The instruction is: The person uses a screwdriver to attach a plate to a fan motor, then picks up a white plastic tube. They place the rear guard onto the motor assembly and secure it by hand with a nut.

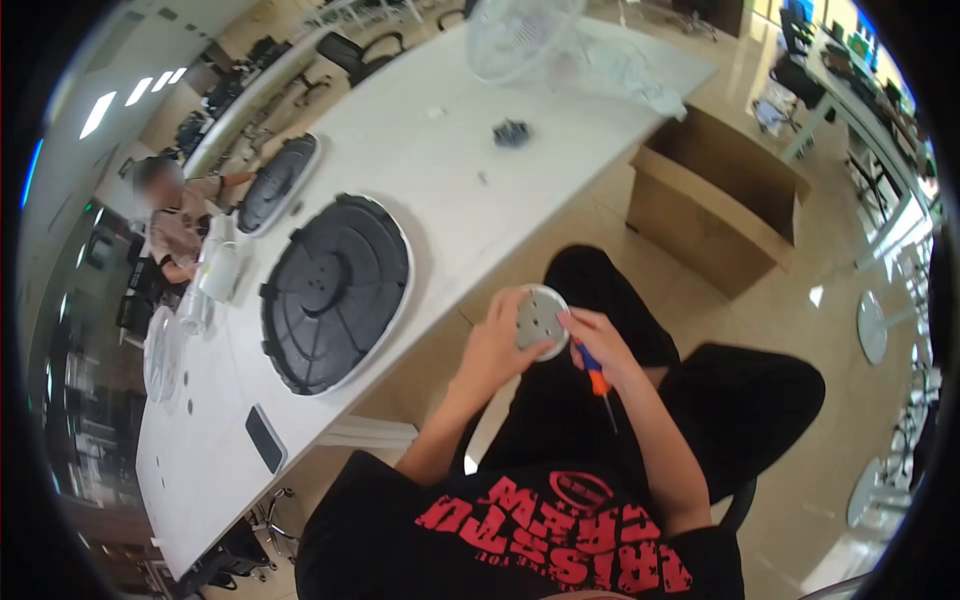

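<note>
My left hand (494,346) is closed on the left edge of a round, pale disc (540,322) with a grey face and several small holes. The disc is held above my lap. In my right hand (608,350) is a screwdriver (596,376) with a blue and orange handle. Its thin metal shaft points down toward my lap, away from the disc. The thumb and forefinger of that hand are at the disc's right rim; whether they pinch a small part there I cannot make out.
On the white table (450,215) lie a large black oval base (340,290), a second black base (278,185), a phone (266,438), a clear fan guard (520,35) and a small dark part (511,133). A cardboard box (700,215) stands right; a person (180,225) sits opposite.
</note>
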Available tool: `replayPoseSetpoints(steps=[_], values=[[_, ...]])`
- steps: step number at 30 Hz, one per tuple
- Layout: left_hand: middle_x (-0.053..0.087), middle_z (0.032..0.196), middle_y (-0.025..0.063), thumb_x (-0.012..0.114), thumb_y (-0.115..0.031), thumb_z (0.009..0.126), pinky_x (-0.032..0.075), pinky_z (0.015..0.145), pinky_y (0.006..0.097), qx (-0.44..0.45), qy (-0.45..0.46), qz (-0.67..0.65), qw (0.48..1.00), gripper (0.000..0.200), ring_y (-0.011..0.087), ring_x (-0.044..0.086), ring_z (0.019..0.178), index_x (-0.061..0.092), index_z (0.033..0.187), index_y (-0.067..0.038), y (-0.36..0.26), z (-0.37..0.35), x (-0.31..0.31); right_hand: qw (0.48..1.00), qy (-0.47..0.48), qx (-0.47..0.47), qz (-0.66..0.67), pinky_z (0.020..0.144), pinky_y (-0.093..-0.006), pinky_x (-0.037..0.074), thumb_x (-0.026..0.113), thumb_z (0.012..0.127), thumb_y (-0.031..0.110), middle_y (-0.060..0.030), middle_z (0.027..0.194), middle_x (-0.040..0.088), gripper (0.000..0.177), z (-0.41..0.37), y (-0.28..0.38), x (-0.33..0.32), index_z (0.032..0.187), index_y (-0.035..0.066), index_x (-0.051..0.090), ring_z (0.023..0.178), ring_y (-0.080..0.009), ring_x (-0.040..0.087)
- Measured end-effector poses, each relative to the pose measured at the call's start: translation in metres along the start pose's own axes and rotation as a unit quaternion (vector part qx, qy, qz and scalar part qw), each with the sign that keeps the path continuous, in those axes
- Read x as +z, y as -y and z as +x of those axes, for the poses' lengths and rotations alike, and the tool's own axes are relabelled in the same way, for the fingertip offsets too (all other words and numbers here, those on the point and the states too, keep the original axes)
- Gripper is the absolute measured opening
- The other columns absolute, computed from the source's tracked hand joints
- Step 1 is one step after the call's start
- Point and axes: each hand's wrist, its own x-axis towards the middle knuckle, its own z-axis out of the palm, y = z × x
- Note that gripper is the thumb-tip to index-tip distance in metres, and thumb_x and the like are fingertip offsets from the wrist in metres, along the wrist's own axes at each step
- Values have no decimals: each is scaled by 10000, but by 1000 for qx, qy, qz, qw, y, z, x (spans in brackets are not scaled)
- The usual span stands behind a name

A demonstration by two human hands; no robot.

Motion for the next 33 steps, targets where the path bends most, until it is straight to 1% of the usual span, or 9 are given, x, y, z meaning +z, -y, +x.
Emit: replayPoseSetpoints(steps=[7,14,20,23,24,26,28,31,33], values=[[567,1332,217,861,-370,788,556,898,489,-47,18,16,999,767,443,646,1121,474,1355,-27,-14,-8,-3,1000,20,12,19,457,-229,426,625,1047,359,30,700,522,305,-9,4,1,1068,63,696,508,-67,536],[623,1250,206,843,-398,811,563,818,504,12,20,60,998,743,447,683,1005,473,1325,-10,-15,-20,1,1000,10,-21,-1,467,-223,421,686,1006,401,3,827,625,423,-31,-10,0,1235,46,708,546,-61,544],[674,1065,238,843,-445,814,554,771,493,24,15,47,999,694,466,690,934,485,1217,-8,-21,-28,-5,1000,10,-24,-12,485,-224,424,676,1013,407,13,821,611,423,-45,-15,4,1229,45,714,585,-56,542],[655,1075,237,818,-446,837,547,753,513,6,51,45,998,647,479,681,880,499,1182,-1,-35,-29,-9,1000,-7,-23,9,497,-235,435,654,1027,412,14,808,597,419,-50,-30,-6,1242,57,705,594,-65,539],[645,1074,235,804,-433,852,546,741,519,39,40,56,997,617,480,678,859,504,1172,1,-39,-31,-6,998,-4,-22,58,501,-241,425,637,1033,436,21,767,553,390,-56,-32,-10,1129,64,699,584,-70,515],[626,1072,232,777,-407,881,544,717,530,110,14,64,992,559,481,671,817,515,1153,5,-56,-30,16,991,-6,7,136,501,-239,413,632,1029,454,26,742,518,378,-67,-40,-31,1044,77,662,575,-72,497],[610,1084,231,751,-375,905,550,691,527,120,56,75,988,503,473,671,801,521,1141,5,-77,-23,36,981,-27,42,185,493,-227,384,607,1031,483,34,725,486,391,-86,-35,-47,935,104,593,557,-64,462],[619,973,213,703,-336,938,563,618,492,176,63,84,979,407,433,681,739,519,1086,-3,-107,-7,67,965,38,-1,260,491,-215,377,574,1048,477,37,767,516,369,-102,-58,-88,991,114,613,557,-53,456],[628,913,201,690,-328,944,564,596,479,193,65,82,976,380,418,683,704,515,1055,-9,-122,3,96,959,34,-3,281,489,-201,375,550,1070,438,41,765,527,330,-109,-76,-112,1016,120,624,545,-34,442]])
